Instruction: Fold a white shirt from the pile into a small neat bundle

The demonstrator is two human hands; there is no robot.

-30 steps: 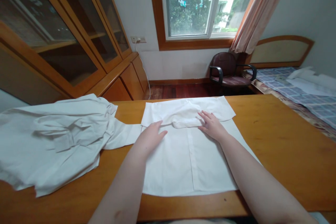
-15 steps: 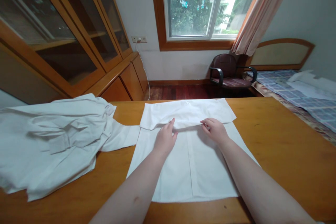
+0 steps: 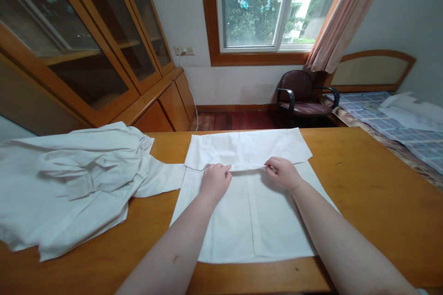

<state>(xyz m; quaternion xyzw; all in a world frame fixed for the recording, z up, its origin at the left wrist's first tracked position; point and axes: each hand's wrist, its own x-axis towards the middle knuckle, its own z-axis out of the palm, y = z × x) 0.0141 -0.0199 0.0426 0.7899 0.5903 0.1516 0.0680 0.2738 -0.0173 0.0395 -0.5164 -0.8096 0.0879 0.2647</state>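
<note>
A white cloth garment (image 3: pixel 228 226) lies flat before me with a seam down its middle. Its far part is folded back toward me as a wide band (image 3: pixel 249 145). My left hand (image 3: pixel 217 179) is closed at the near edge of that band, thumb and fingers pinching the cloth. To its right, my right hand (image 3: pixel 283 173) pinches the same edge, which is slightly raised between the two hands. A second white garment (image 3: pixel 83 184) is heaped in creases at the left, and a strip of its cloth reaches the flat garment's left side.
The wooden table (image 3: pixel 367 212) carries both garments. Beyond its far edge are a dark red armchair (image 3: pixel 302 94) and a window (image 3: pixel 256 9). A glass-fronted cabinet (image 3: pixel 138 97) stands at the left, a bed (image 3: pixel 408 124) at the right.
My left hand has drawn its raised fingers in and closed them on the band's edge. My right hand keeps its pinch, nearly in place.
</note>
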